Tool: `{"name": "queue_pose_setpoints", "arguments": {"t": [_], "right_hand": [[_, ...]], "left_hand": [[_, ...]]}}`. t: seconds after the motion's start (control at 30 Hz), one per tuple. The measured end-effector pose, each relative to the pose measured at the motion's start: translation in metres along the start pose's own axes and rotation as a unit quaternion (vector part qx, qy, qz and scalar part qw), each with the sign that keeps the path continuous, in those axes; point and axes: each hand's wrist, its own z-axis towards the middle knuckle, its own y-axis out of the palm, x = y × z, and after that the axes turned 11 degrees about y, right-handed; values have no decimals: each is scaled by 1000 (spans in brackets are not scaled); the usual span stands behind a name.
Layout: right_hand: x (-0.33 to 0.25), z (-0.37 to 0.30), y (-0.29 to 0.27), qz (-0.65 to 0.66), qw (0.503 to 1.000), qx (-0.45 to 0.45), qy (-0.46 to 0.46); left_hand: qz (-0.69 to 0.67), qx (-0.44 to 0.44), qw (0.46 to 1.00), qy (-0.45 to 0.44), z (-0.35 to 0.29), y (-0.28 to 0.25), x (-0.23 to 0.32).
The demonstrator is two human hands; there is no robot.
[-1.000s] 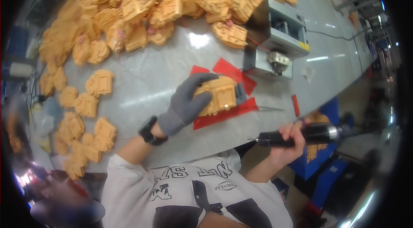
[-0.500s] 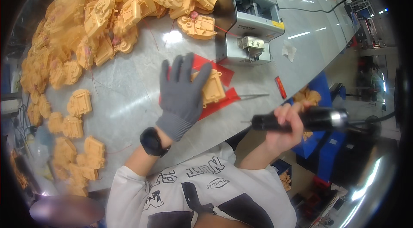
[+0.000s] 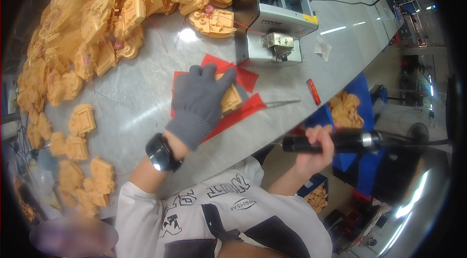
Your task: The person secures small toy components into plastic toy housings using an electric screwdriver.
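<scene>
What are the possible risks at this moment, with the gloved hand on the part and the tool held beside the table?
1. The black cylindrical power tool in the bare right hand is off the table edge; if dropped, it may fall.
2. The grey-gloved left hand covers the orange plastic part, so its fingers may lie near the tool's tip.
3. Thin metal tweezers lie loose nearby and could be knocked.

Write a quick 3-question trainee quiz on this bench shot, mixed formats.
1. True or false: the left hand wears a grey glove.
2. The right hand grips: A) tweezers B) a black power screwdriver C) a red sheet.
3. What does the gloved hand press down on?

Key: 1 true. 2 B. 3 an orange plastic part lying on the red sheets, in front of the grey machine.
</scene>
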Motion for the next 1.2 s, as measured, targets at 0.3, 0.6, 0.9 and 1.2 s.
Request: {"name": "queue_pose_setpoints", "arguments": {"t": [0.3, 0.6, 0.9, 1.2], "right_hand": [[-2, 60, 60, 2, 962, -151, -229], [17, 120, 138, -106, 969, -102, -201], [19, 84, 122, -73, 976, -162, -126], [25, 9, 126, -128, 930, -331, -95]], "left_hand": [[2, 185, 968, 170, -18, 17, -26], [-113, 257, 951, 131, -51, 38, -22], [-138, 323, 931, 103, -50, 68, -37], [-147, 317, 929, 121, -52, 60, -42]]}}
